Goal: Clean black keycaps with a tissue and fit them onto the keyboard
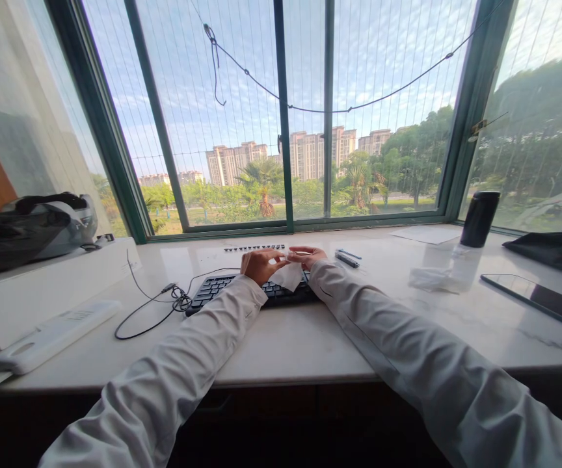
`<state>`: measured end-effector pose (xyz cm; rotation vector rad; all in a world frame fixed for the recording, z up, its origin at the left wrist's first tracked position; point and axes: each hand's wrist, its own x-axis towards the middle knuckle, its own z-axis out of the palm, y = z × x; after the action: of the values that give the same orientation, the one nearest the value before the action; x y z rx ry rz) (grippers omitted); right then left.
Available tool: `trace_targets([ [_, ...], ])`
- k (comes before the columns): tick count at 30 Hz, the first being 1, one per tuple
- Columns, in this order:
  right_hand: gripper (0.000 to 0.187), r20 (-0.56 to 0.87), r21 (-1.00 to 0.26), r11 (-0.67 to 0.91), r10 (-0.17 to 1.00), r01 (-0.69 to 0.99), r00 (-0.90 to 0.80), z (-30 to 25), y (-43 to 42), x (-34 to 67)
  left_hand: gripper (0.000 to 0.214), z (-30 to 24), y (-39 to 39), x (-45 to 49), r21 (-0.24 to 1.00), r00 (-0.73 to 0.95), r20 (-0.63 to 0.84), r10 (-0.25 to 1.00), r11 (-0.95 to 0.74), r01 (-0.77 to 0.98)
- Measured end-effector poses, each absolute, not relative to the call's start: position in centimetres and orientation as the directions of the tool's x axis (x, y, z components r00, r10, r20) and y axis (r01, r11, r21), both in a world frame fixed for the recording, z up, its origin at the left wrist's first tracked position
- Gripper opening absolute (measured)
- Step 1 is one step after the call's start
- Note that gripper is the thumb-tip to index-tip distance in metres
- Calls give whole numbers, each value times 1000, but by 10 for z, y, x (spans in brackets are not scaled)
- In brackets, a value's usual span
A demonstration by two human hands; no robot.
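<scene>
A black keyboard [213, 290] lies on the white marble-look counter, partly covered by my forearms. Over it, my left hand [260, 265] and my right hand [307, 256] meet, fingers pinched together on a thin white tissue [288, 277] that hangs down onto the keys. Whether something small sits inside the tissue at the fingertips I cannot make out. Just behind my hands, a row of loose black keycaps [254, 247] is lined up. Right of my right hand lie a dark pen-like tool [347, 260] and a thin blue one close beside it.
A coiled black cable [180, 299] runs from the keyboard's left. Further left are a white power strip [56, 335] and a white box [61, 283] with a dark bag on top. To the right are a crumpled clear wrapper [432, 279], a phone [539, 299] and a black bottle [480, 220].
</scene>
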<state>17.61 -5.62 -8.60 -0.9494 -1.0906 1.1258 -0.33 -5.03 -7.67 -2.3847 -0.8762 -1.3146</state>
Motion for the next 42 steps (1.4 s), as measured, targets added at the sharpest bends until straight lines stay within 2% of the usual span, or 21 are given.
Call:
trace_targets([
  [5, 42, 190, -971, 213, 964, -108, 187, -80, -62, 175, 24, -77, -49, -4, 27, 391, 849, 356, -768, 640],
  [9, 41, 207, -970, 230, 950, -75, 235, -78, -66, 172, 27, -77, -48, -5, 38, 395, 853, 341, -796, 605],
  [15, 52, 268, -959, 283, 932, -28, 244, -73, -75, 172, 29, -79, -47, 0, 122, 396, 850, 349, -860, 496],
  [19, 56, 206, -952, 248, 953, -178, 222, -72, -75, 169, 25, -80, -49, 3, 188, 343, 860, 378, -859, 476],
  [22, 54, 139, -913, 206, 968, -351, 207, -74, -71, 168, 23, -78, -51, 4, 197, 340, 858, 384, -859, 473],
  [25, 50, 113, -873, 190, 975, -449, 192, -76, -67, 167, 25, -75, -55, 4, 195, 323, 866, 382, -853, 485],
  [29, 41, 107, -860, 186, 976, -475, 189, -77, -65, 165, 28, -74, -58, 4, 189, 296, 880, 371, -846, 498],
  [37, 31, 45, -861, 195, 949, -470, 312, -80, -59, 166, 28, -72, -61, 1, 172, 321, 870, 374, -841, 513],
  [42, 30, 95, -877, 175, 976, -447, 195, -85, -60, 165, 25, -73, -56, 1, 199, 295, 874, 385, -839, 506],
])
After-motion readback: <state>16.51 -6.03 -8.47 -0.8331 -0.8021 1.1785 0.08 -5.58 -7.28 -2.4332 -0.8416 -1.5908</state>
